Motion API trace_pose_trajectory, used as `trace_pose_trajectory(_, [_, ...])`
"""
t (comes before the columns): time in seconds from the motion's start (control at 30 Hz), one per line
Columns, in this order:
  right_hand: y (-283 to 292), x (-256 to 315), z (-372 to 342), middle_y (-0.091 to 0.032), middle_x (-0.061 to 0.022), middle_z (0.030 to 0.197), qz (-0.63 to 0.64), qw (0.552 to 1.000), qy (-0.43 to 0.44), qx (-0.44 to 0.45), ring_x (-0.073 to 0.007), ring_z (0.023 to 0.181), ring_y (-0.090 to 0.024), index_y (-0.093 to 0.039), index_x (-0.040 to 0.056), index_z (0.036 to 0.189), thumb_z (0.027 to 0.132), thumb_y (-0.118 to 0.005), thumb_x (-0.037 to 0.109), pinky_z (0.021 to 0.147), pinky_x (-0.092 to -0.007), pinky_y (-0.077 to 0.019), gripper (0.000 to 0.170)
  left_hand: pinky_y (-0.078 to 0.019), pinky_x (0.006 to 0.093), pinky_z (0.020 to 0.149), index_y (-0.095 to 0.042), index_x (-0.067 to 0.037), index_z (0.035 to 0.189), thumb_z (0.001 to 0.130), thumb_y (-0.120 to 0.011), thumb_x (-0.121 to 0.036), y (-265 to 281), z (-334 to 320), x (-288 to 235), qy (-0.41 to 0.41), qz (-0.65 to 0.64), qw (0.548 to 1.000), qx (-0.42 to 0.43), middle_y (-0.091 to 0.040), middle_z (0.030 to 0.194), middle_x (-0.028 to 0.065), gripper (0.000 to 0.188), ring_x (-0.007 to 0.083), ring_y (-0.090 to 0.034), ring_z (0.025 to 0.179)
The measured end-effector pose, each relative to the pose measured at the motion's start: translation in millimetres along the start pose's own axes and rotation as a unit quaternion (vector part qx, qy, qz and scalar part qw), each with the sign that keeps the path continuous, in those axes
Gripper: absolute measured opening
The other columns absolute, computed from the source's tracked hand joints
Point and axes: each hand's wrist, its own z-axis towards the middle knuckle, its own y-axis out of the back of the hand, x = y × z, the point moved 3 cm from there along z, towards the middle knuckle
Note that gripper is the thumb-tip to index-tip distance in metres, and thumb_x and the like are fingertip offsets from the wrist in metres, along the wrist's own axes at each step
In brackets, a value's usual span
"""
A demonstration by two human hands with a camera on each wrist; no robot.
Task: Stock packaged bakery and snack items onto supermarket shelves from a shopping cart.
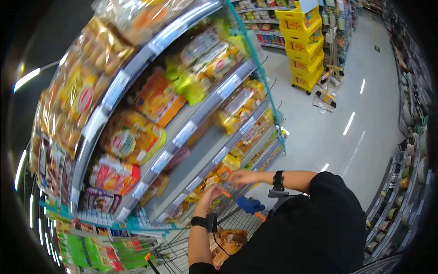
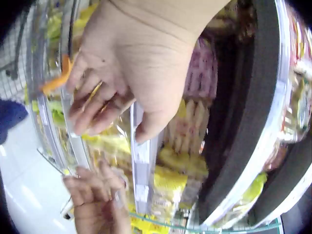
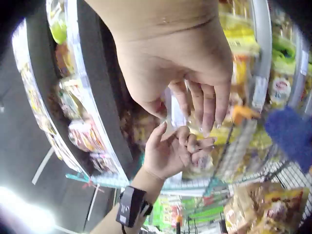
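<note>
My left hand (image 1: 209,195) and right hand (image 1: 242,178) are close together in front of the lower shelves, over the shopping cart's handle area. In the left wrist view, the left hand (image 2: 129,73) has loosely bent fingers with nothing between them. The right hand (image 3: 180,68) hangs with fingers pointing down in the right wrist view, also holding nothing. Nearest to them are bagged breads in yellow packs (image 2: 168,187) behind a price-label strip (image 2: 142,165). An orange cart handle end (image 3: 243,114) and a dark blue object (image 1: 248,205) on the handle lie beside the hands.
The wire shopping cart (image 1: 175,250) holds several bread bags (image 3: 261,209). Tiered shelves with packaged bread (image 1: 130,137) rise on the left. Stacked yellow baskets (image 1: 301,50) stand in the aisle (image 1: 351,105); another shelf row (image 1: 394,201) runs along the right.
</note>
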Motion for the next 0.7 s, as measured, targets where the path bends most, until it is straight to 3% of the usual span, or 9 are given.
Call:
trace_pose_trajectory(0.07, [74,51,-10,-0.06,-0.008,0.085,-0.135,0.982,0.073,-0.106,-0.0148,0.07,-0.058,-0.05,0.0022,0.107,0.083,-0.052,0.018,0.06,-0.028,-0.0466,0.029,-0.0444,0.0331,0.078,-0.051,-0.004,0.103,0.088,-0.046,-0.027,-39,35,-53,-0.072,0.017,0.996,-0.042,-0.057,0.102,0.0113,0.028,0.0218,-0.055,0.094])
trace_pose_trajectory(0.13, [145,90,-23,-0.061,-0.0096,0.082,-0.216,0.89,0.126,-0.382,-0.0186,0.068,-0.06,-0.051,0.0007,0.104,0.078,-0.056,0.025,0.062,-0.0306,-0.0484,0.036,-0.0417,0.0377,0.086,-0.046,-0.005,0.114,0.089,-0.044,-0.026,-75,59,-88,-0.099,0.034,0.993,-0.056,-0.051,0.116,0.0109,0.032,0.0245,-0.05,0.107])
trace_pose_trajectory(0.2, [179,147,-54,-0.056,-0.0175,0.099,-0.216,0.817,0.13,-0.518,-0.027,0.083,-0.059,-0.044,-0.0007,0.113,0.076,-0.058,0.026,0.074,-0.0347,-0.0466,0.048,-0.0333,0.043,0.093,-0.037,-0.009,0.124,0.086,-0.05,-0.032,-93,83,-123,-0.103,0.024,0.991,-0.085,-0.038,0.129,0.0107,0.046,0.0238,-0.037,0.12])
trace_pose_trajectory(0.3, [237,153,-57,-0.043,-0.0245,0.12,-0.216,0.756,0.202,-0.584,-0.0351,0.107,-0.047,-0.033,-0.0019,0.124,0.076,-0.057,0.03,0.091,-0.0367,-0.0376,0.063,-0.0257,0.0474,0.095,-0.036,-0.014,0.126,0.08,-0.055,-0.039,-99,129,-153,-0.1,-0.016,0.978,-0.182,-0.032,0.131,0.0078,0.055,0.0214,-0.026,0.124])
trace_pose_trajectory(0.4, [258,145,-48,-0.03,-0.0277,0.131,-0.235,0.823,0.156,-0.492,-0.0374,0.123,-0.03,-0.022,-0.002,0.131,0.077,-0.055,0.036,0.101,-0.0373,-0.0263,0.074,-0.0242,0.0474,0.096,-0.039,-0.015,0.123,0.08,-0.053,-0.041,-105,168,-169,-0.07,-0.046,0.981,-0.174,-0.035,0.131,0.0056,0.053,0.0207,-0.024,0.125])
trace_pose_trajectory(0.43, [260,141,-46,-0.023,-0.0259,0.136,-0.233,0.839,0.124,-0.475,-0.0369,0.125,-0.026,-0.014,-0.0002,0.135,0.077,-0.054,0.041,0.102,-0.0382,-0.025,0.082,-0.025,0.0464,0.096,-0.043,-0.015,0.121,0.08,-0.051,-0.042,-112,172,-172,-0.077,-0.048,0.982,-0.164,-0.041,0.126,0.0027,0.049,0.0198,-0.032,0.121])
trace_pose_trajectory(0.5, [258,144,-46,-0.021,-0.0246,0.137,-0.182,0.859,0.131,-0.459,-0.0367,0.127,-0.023,-0.013,0.0007,0.136,0.077,-0.053,0.041,0.104,-0.0391,-0.0225,0.082,-0.0279,0.0446,0.095,-0.048,-0.013,0.115,0.081,-0.049,-0.041,-116,186,-171,-0.072,-0.111,0.98,-0.15,-0.047,0.12,0.0044,0.045,0.021,-0.039,0.115])
trace_pose_trajectory(0.6, [253,159,-52,-0.017,-0.0207,0.139,-0.113,0.889,0.108,-0.43,-0.0319,0.113,-0.042,-0.01,0.005,0.138,0.078,-0.055,0.034,0.087,-0.0376,-0.0414,0.08,-0.0359,0.0408,0.089,-0.051,-0.011,0.111,0.079,-0.05,-0.036,-120,198,-169,-0.084,-0.145,0.976,-0.139,-0.052,0.114,0.0059,0.04,0.0207,-0.048,0.107])
trace_pose_trajectory(0.7, [240,166,-64,-0.015,-0.0187,0.139,-0.022,0.915,0.098,-0.39,-0.0248,0.091,-0.056,-0.009,0.0084,0.139,0.079,-0.056,0.027,0.066,-0.0314,-0.0501,0.079,-0.0376,0.0394,0.089,-0.046,-0.01,0.115,0.077,-0.051,-0.026,-123,200,-163,-0.148,-0.154,0.965,-0.15,-0.051,0.115,0.0062,0.042,0.0216,-0.047,0.107])
